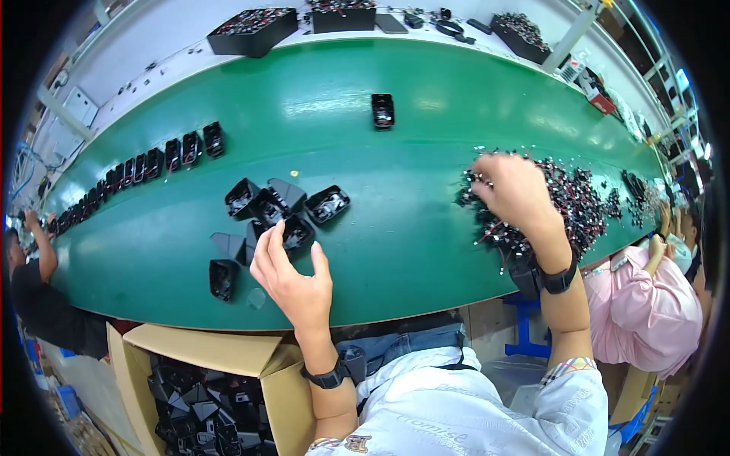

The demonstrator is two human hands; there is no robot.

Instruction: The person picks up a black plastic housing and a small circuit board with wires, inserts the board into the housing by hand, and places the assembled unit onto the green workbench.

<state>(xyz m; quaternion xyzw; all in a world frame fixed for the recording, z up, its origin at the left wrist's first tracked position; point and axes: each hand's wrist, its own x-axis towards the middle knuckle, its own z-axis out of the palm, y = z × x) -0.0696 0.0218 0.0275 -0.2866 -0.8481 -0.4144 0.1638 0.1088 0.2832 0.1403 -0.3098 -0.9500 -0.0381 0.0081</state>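
My left hand [295, 283] is open, thumb and fingers apart, at the near side of a loose cluster of black plastic housings [268, 207]. Its fingertips overlap one housing [298, 234] in the picture; whether they touch it I cannot tell. One open housing [328, 204] lies just right of the cluster, another [223, 280] to its left. Over the left part of a heap of small wired parts [572, 199], black with red wires and pale ends, hangs my right hand [515, 190]. Its fingers are curled into a pinch, and what they hold is too small to make out.
A single housing [382, 112] stands farther back on the green table [426, 258]. A row of housings [144, 167] runs left toward a person in dark clothes [57, 296]. A carton [205, 346] of black parts sits below the near edge. A person in pink [646, 304] is at right.
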